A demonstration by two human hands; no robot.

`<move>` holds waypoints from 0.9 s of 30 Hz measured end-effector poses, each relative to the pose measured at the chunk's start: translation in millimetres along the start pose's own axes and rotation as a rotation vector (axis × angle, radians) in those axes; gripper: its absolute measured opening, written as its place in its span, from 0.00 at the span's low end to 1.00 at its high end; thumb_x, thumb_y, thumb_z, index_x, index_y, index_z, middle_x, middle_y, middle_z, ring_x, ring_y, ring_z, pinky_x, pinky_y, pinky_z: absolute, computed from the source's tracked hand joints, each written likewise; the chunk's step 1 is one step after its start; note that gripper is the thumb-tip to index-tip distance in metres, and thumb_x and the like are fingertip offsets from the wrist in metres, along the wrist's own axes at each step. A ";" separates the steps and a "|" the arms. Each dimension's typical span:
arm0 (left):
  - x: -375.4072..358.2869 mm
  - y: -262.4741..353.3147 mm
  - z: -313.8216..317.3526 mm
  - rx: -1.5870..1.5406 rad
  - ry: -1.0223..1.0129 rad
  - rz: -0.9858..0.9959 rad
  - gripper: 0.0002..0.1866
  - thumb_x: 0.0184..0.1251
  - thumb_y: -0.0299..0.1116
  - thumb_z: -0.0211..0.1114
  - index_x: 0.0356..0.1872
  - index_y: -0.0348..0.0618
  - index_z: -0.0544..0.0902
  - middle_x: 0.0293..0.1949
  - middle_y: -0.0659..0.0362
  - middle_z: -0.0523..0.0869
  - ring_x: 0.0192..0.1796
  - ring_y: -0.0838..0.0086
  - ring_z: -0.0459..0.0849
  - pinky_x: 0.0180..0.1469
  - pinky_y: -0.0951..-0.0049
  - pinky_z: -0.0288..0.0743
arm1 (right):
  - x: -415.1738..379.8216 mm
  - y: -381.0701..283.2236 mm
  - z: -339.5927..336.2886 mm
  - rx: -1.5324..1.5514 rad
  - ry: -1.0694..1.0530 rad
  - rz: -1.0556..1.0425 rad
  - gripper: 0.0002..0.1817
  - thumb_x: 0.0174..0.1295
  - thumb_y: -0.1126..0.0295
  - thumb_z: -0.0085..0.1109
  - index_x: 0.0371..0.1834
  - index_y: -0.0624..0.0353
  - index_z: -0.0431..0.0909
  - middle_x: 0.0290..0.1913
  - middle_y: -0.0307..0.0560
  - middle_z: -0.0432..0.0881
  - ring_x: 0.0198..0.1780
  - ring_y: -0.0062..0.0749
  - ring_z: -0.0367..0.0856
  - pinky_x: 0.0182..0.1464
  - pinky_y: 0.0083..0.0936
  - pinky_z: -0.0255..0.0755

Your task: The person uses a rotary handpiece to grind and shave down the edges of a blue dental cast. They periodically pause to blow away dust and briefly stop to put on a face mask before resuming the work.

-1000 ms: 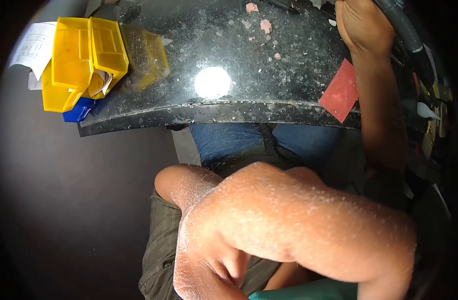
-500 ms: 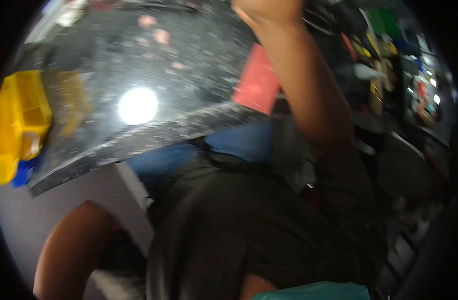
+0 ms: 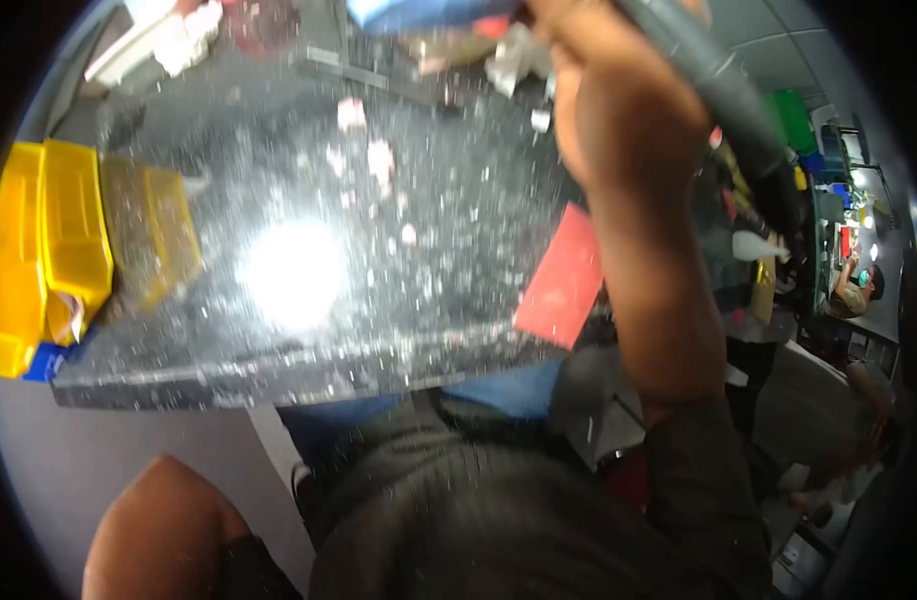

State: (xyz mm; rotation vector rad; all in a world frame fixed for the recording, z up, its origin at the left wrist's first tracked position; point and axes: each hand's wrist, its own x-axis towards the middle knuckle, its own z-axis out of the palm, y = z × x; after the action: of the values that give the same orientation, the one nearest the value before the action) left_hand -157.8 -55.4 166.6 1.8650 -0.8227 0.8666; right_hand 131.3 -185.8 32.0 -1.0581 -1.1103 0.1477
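My right hand is raised at the top, over the far side of the black speckled worktop. It looks closed against a dark grey tube, which slants down to the right; the frame's edge cuts off the fingertips. Under my right forearm a flat red rectangular piece lies near the worktop's front edge. Left of the hand are crumpled white material and a blue thing. Of my left arm only the bent elbow shows, at the lower left; that hand is out of view.
Yellow bins stand at the worktop's left end, with a small blue bin below. Small pale pink pieces lie scattered mid-worktop, and a flat metal strip lies behind them. A white bottle is on the right. Another person sits far right.
The view has shifted, showing more of the worktop's far side. My right hand appears lower in view, and the dark grey tube now shows beside it. The red piece remains on the worktop.
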 end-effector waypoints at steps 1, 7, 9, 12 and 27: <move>-0.3 -0.9 -4.8 0.009 0.028 -0.014 0.30 0.76 0.62 0.48 0.53 0.44 0.80 0.64 0.54 0.79 0.62 0.63 0.75 0.54 0.57 0.70 | 0.5 -9.7 4.2 0.059 0.018 0.006 0.11 0.71 0.76 0.63 0.53 0.68 0.76 0.42 0.50 0.85 0.38 0.27 0.85 0.37 0.20 0.83; 5.3 -17.4 -6.6 0.106 0.302 -0.039 0.30 0.74 0.60 0.51 0.50 0.38 0.80 0.60 0.50 0.81 0.57 0.61 0.80 0.53 0.57 0.74 | -11.5 -5.4 7.4 0.038 0.166 0.099 0.10 0.70 0.74 0.66 0.49 0.66 0.80 0.46 0.49 0.85 0.48 0.29 0.85 0.49 0.23 0.80; 1.2 -52.3 16.5 0.139 0.546 -0.182 0.31 0.74 0.60 0.52 0.48 0.37 0.80 0.58 0.48 0.82 0.55 0.61 0.81 0.53 0.57 0.75 | -5.2 -30.1 8.5 -0.299 0.114 0.026 0.12 0.66 0.77 0.69 0.49 0.66 0.80 0.45 0.48 0.87 0.46 0.28 0.86 0.50 0.22 0.80; -39.9 -114.7 49.5 0.077 0.801 -0.513 0.29 0.76 0.53 0.53 0.54 0.31 0.80 0.60 0.44 0.82 0.57 0.56 0.83 0.56 0.59 0.77 | -11.0 -25.2 26.2 -0.212 0.111 -0.021 0.09 0.66 0.79 0.68 0.47 0.66 0.81 0.43 0.49 0.89 0.45 0.32 0.88 0.50 0.25 0.82; -34.7 -170.1 76.3 -0.766 0.628 -0.761 0.31 0.77 0.27 0.61 0.77 0.38 0.61 0.69 0.47 0.76 0.67 0.67 0.81 0.56 0.68 0.83 | -8.8 -25.1 19.6 -0.388 -0.140 -0.093 0.19 0.50 0.82 0.79 0.46 0.63 0.84 0.46 0.51 0.89 0.49 0.39 0.89 0.55 0.32 0.83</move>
State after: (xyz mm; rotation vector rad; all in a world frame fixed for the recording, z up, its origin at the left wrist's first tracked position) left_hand -20.5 -53.4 35.9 0.9805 0.0098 0.4770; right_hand 102.0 -192.0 45.9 -1.3524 -1.3460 -0.0729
